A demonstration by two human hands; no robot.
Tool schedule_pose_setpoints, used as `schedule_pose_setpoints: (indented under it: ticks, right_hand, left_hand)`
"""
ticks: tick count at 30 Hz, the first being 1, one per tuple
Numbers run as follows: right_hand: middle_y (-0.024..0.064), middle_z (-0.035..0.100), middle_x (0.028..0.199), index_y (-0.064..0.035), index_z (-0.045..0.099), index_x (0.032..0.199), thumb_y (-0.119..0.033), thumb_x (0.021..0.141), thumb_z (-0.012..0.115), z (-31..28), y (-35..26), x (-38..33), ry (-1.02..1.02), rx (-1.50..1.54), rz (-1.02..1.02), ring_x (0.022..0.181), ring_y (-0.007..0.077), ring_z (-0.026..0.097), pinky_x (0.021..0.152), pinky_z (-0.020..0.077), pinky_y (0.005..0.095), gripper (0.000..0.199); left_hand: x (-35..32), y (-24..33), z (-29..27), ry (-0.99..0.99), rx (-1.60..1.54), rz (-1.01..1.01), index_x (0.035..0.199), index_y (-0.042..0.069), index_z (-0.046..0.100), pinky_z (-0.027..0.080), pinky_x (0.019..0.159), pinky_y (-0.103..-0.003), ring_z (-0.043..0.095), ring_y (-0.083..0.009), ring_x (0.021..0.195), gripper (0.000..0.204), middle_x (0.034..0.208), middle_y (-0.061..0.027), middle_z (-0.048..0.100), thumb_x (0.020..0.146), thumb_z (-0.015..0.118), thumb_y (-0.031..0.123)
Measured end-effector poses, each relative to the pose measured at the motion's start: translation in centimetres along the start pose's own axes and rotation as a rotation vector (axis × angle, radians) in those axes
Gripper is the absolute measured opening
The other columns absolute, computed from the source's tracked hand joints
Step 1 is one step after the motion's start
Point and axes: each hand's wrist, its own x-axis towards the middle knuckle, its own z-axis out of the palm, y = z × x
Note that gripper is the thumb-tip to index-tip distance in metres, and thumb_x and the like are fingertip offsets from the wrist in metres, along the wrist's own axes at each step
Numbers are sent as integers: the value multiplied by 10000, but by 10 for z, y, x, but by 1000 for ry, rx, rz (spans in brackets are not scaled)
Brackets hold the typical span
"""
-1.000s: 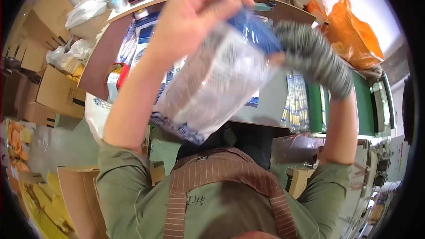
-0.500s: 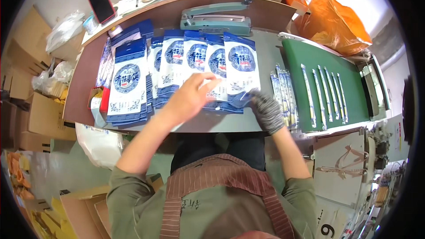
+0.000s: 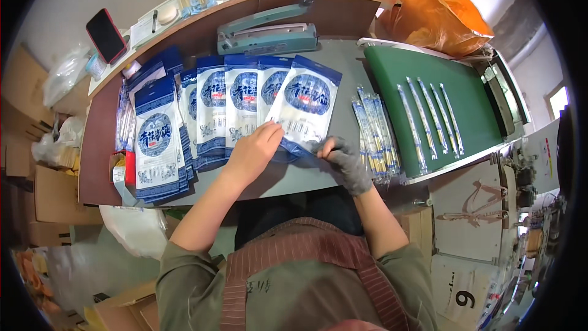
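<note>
A white pouch with a dark blue top and a round blue print [image 3: 306, 99] lies tilted at the right end of a row of similar pouches [image 3: 246, 95]. My bare left hand [image 3: 254, 152] pinches its lower left edge between thumb and fingers. At its lower right corner, my right hand [image 3: 346, 165] in a grey glove is closed on the pouch's bottom edge, thumb and fingertip bare. Slim sticks in clear, blue-printed wrappers [image 3: 376, 132] lie in a bundle right of my right hand. More pouches are stacked [image 3: 156, 135] at the left.
Several wrapped sticks [image 3: 427, 116] lie apart on a green conveyor belt [image 3: 392, 64] at the right. Behind the pouches stands a teal hand sealer [image 3: 266, 38]. A phone [image 3: 105, 35] leans on the back shelf. An orange bag [image 3: 438, 15] sits behind the belt.
The rightmost pouch has turned from nearly straight to tilted, its top leaning right. My left hand has moved onto its lower left edge, and my right hand has closed at its lower corner. The view has shifted.
</note>
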Motion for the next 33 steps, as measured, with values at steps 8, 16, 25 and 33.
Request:
schedule_pose_setpoints:
  ticks: [8, 16, 25, 33]
  right_hand:
    - [182, 616, 1191, -22, 495, 1296, -614, 830, 585, 53, -26, -15, -14, 749, 503, 1033, 302, 636, 918, 516, 433, 759]
    - [168, 616, 1169, -1, 493, 1271, -287, 769, 693, 93, -27, -46, 58, 441, 556, 987, 288, 639, 835, 551, 393, 612]
    - [116, 582, 1160, 35, 473, 1303, -284, 861, 679, 294, -8, -19, -937, -574, 104, 1009, 196, 571, 869, 465, 319, 584]
    - [168, 578, 1164, -42, 512, 1296, -378, 827, 694, 515, 52, -81, -1434, -522, -864, 968, 257, 582, 917, 452, 418, 605]
  left_hand:
    - [-10, 86, -100, -6, 101, 412, 889, -2, 635, 548, 713, -291, 645, -259, 916, 240, 931, -123, 644, 681, 618, 116]
    - [-101, 139, -122, 455, -715, -452, 1219, 61, 530, 424, 969, -396, 425, -282, 1262, 574, 1299, -160, 475, 816, 669, 446]
    - [-240, 148, -180, 970, -1426, -932, 1195, -3, 576, 471, 927, -314, 603, -158, 1024, 481, 1135, -96, 644, 832, 739, 267]
    - [-467, 192, -344, 1348, -1014, -1384, 1193, -37, 576, 568, 826, -334, 685, -194, 913, 419, 1092, -155, 668, 822, 713, 101]
